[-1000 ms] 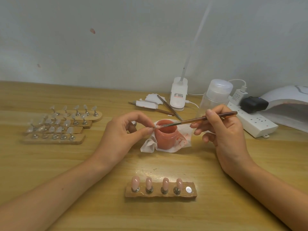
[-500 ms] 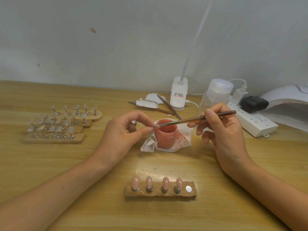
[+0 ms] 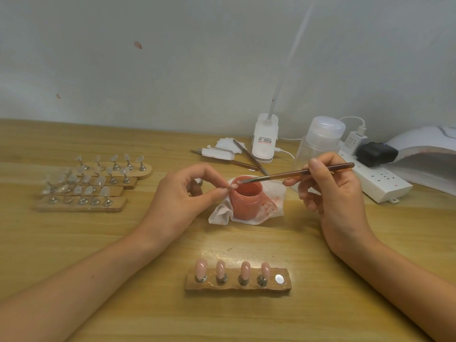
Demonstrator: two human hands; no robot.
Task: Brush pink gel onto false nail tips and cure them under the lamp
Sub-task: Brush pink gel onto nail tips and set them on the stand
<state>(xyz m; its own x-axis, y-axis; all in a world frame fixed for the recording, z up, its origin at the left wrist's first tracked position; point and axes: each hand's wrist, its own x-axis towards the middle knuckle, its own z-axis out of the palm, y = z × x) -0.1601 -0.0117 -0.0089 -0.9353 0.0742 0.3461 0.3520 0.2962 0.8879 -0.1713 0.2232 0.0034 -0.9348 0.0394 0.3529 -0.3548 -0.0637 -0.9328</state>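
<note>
Desk (image 3: 259,240) of light wood: left hand (image 3: 177,201) pinches a nail tip (image 3: 234,186) beside the pink gel jar (image 3: 246,203) rim; right hand (image 3: 338,193) grips a brush (image 3: 296,172), bristles at that tip.

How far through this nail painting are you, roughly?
Done: four pink-coated tips stand on the near wooden holder; its fifth spot, a bare metal disc, is empty. In hand: the left hand pinches a nail tip above the gel jar while the right hand holds the brush to it. Left: the rows of clear tips at left; whether the four have been under the lamp, I cannot tell.
</note>
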